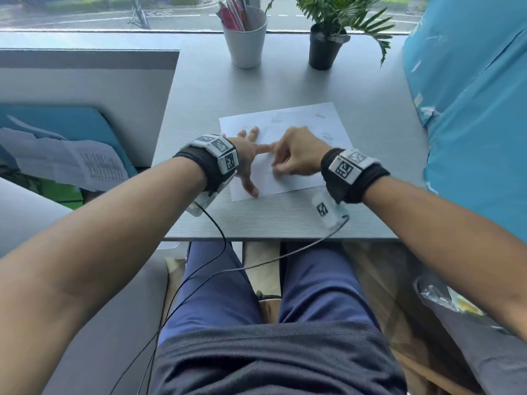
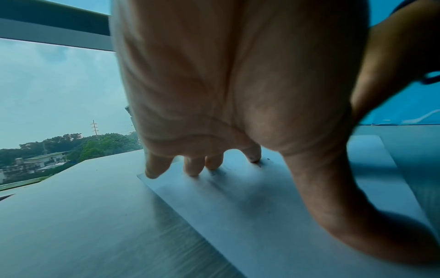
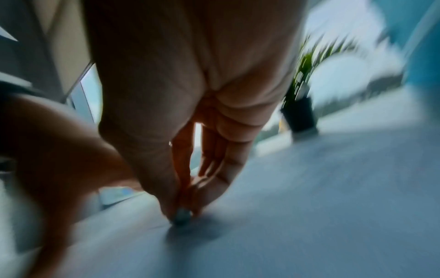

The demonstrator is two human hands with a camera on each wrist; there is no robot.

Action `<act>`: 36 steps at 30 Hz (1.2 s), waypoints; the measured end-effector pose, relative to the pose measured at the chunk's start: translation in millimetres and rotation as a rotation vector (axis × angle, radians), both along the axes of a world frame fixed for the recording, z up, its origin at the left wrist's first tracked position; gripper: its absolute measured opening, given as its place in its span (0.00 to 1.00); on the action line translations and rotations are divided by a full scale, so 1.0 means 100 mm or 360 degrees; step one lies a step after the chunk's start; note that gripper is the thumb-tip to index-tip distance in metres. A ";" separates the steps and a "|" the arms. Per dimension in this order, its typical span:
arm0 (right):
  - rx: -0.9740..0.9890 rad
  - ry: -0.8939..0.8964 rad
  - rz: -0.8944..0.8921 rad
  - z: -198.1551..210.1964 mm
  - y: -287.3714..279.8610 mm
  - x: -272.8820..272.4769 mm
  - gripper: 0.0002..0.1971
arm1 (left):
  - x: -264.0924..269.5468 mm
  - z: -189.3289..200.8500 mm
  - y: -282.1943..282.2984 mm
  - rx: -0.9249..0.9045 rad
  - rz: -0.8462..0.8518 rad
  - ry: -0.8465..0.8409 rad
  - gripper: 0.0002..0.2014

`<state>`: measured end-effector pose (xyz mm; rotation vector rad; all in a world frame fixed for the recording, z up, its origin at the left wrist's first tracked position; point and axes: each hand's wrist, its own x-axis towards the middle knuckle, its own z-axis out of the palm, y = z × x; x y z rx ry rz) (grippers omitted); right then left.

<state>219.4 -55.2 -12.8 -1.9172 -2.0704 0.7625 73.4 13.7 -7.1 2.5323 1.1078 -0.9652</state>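
Observation:
A white sheet of paper (image 1: 302, 124) lies on the grey table (image 1: 285, 220) in front of me. My left hand (image 1: 253, 159) rests flat on the sheet's left part, fingers spread and straight, and the fingertips (image 2: 152, 172) press near the paper's (image 2: 233, 206) far left corner. My right hand (image 1: 275, 166) is curled just right of it, with thumb and fingers pinching a small grey-blue object (image 3: 182, 217) down against the paper. What the object is cannot be told, since the right wrist view is blurred. The head view hides it under the right hand.
At the table's far edge stand a white cup of pens (image 1: 245, 44) and a potted plant in a black pot (image 1: 325, 49). A blue cushion (image 1: 470, 109) borders the right side. A grey partition (image 1: 85, 78) and printed papers (image 1: 71, 163) lie left. Wrist cables (image 1: 216, 229) hang over the near edge.

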 end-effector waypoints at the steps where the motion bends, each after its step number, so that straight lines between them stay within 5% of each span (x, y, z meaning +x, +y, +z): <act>1: 0.0042 0.0003 -0.0100 0.01 0.03 0.06 0.05 | 0.01 0.00 -0.01 0.0005 -0.0001 0.0004 0.66; 6: -0.0042 0.0044 0.0140 -0.03 -0.09 -0.10 0.03 | -0.01 0.00 0.01 0.0003 0.0002 -0.0007 0.67; 10: 0.0086 -0.0029 -0.0164 0.01 0.04 0.08 0.04 | 0.00 0.00 0.00 0.0018 0.0000 0.0006 0.66; 14: -0.0017 0.0043 0.0082 -0.05 -0.11 -0.08 0.03 | -0.01 -0.01 0.02 0.0011 -0.0008 -0.0012 0.67; 21: 0.0107 -0.0012 -0.0198 -0.03 -0.02 0.07 0.04 | -0.02 -0.03 0.03 -0.0010 0.0002 -0.0011 0.66; 25: 0.0089 -0.0111 -0.0598 -0.09 0.07 0.44 0.04 | -0.13 -0.05 0.07 -0.0047 0.0010 -0.0118 0.67; 30: -0.0124 0.0172 -0.0681 -0.16 0.03 0.68 0.04 | -0.28 -0.07 0.11 0.0087 0.0031 -0.0082 0.56; 33: -0.0164 0.0228 -0.0698 -0.18 0.08 0.72 0.06 | -0.25 -0.05 -0.10 0.0238 -0.0215 -0.0268 0.48; 36: -0.0178 0.0248 -0.0685 -0.21 0.13 0.72 0.06 | -0.14 -0.16 -0.54 -0.0038 -0.0675 -0.0489 0.44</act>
